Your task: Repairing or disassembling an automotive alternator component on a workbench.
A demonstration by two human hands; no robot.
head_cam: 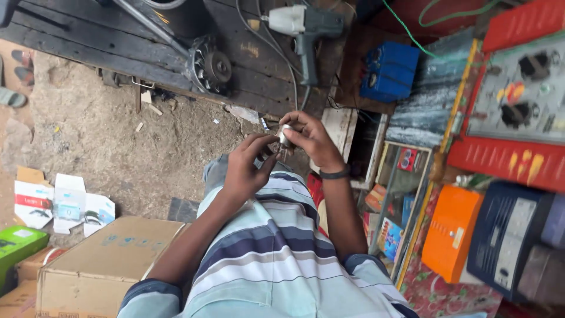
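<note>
Spanning the top of view, dark wooden table [88, 41] carries an alternator-like part [209, 68] and grey power drill [306, 26], both well apart from the work. Cardboard box [100, 268] sits lower left. Both hands meet above the striped shirt: left hand [244, 168] and right hand [312, 138] each pinch 1 small metal part [285, 136], raised close, probably for inspection.
</note>
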